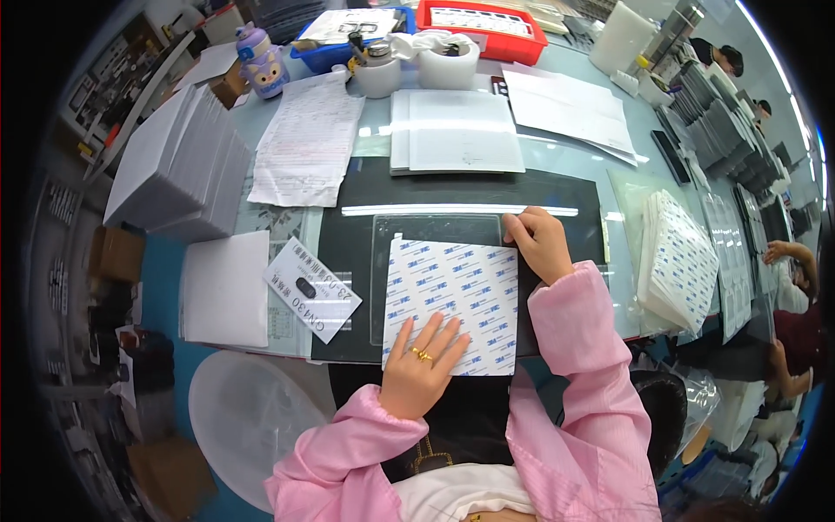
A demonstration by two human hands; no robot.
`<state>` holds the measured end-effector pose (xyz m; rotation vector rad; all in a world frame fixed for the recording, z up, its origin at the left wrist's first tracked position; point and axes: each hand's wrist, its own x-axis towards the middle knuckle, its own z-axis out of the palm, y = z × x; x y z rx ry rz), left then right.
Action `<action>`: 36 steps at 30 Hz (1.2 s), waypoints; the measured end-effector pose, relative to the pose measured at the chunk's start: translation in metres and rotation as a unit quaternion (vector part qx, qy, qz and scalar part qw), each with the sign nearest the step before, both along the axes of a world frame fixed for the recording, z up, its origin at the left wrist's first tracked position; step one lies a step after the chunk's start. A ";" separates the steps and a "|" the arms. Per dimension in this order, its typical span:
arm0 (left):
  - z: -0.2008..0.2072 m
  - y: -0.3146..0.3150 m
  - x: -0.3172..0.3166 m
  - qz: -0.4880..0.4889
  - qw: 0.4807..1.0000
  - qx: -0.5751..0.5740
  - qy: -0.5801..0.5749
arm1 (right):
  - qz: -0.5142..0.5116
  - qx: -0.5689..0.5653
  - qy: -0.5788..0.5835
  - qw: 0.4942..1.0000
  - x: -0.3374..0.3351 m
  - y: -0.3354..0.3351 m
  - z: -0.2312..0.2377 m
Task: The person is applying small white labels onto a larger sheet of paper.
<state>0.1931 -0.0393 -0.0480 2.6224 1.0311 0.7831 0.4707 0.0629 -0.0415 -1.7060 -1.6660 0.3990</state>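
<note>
A white sheet with repeated blue print [452,287] lies over a clear rectangular plate [439,228] on a black mat [557,196]. The sheet's near edge reaches past the mat's front. My left hand [422,365], a gold ring on one finger, rests flat on the sheet's lower part with its fingers spread. My right hand [539,244] is closed at the sheet's far right corner, beside the plate's right edge. What its curled fingers pinch, if anything, is hidden. A white label card with a dark oval piece [306,287] lies to the left.
Stacked white sheets [187,165] stand at left. A stack of blue-printed sheets [683,261] lies at right. Farther back are a handwritten paper [304,135], translucent sheets [457,130], white cups, a blue tray [322,59] and a red tray [513,54]. Other people work at far right.
</note>
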 end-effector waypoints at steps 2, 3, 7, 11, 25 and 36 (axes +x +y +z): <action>-0.002 -0.001 0.001 0.002 1.000 0.010 0.004 | -0.029 0.004 0.071 0.997 0.003 0.000 0.000; -0.003 -0.002 0.001 0.010 1.000 0.021 0.008 | -0.052 0.008 0.142 0.989 0.006 -0.001 0.000; -0.010 -0.004 0.004 0.024 0.998 0.052 0.020 | -0.074 -0.029 0.245 0.966 0.016 -0.002 0.001; -0.012 -0.005 0.006 0.018 0.998 0.055 0.032 | -0.016 -0.109 0.281 0.953 0.018 -0.006 0.006; -0.031 -0.010 0.001 0.032 0.987 0.130 0.092 | 0.084 -0.234 0.401 0.881 0.020 -0.013 0.033; -0.039 -0.009 -0.001 0.041 0.983 0.156 0.093 | 0.129 -0.244 0.423 0.863 0.021 -0.014 0.041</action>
